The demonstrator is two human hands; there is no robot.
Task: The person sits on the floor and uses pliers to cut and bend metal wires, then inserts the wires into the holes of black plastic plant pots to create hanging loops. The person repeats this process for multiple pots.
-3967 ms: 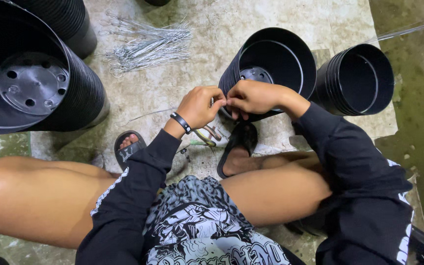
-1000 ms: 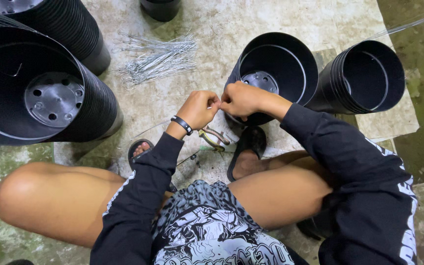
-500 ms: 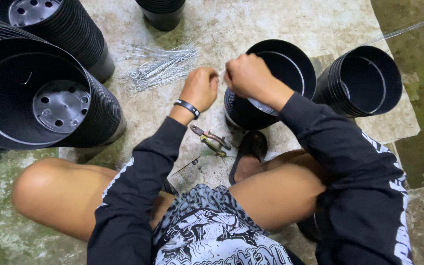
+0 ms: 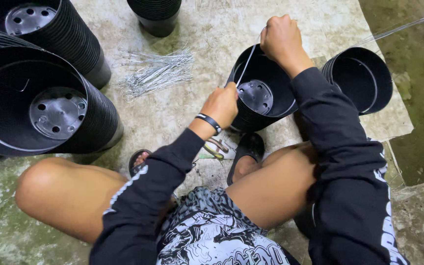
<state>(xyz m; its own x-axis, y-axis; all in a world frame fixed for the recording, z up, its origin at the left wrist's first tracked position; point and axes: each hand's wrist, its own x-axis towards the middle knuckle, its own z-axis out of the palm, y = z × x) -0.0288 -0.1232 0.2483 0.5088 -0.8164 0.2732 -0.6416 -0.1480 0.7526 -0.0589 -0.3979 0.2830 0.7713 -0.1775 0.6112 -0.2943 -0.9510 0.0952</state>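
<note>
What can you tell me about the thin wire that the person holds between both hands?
The wire is thin, pale grey and looks like metal. It runs in a straight, taut, slanted line from the left hand, low and near the pot's front rim, up to the right hand, raised above the far rim. Both hands close around its ends. It crosses over the open mouth of the black plastic pot. Whether it passes through the pot's wall cannot be told.

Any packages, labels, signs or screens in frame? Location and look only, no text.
No packages, signs or screens.
Sleeve print: white lettering down the black right sleeve, lower right.
Shorts: black-and-white graphic print with lettering, bottom centre.
Left sleeve stripe: thin white line on black.
</note>
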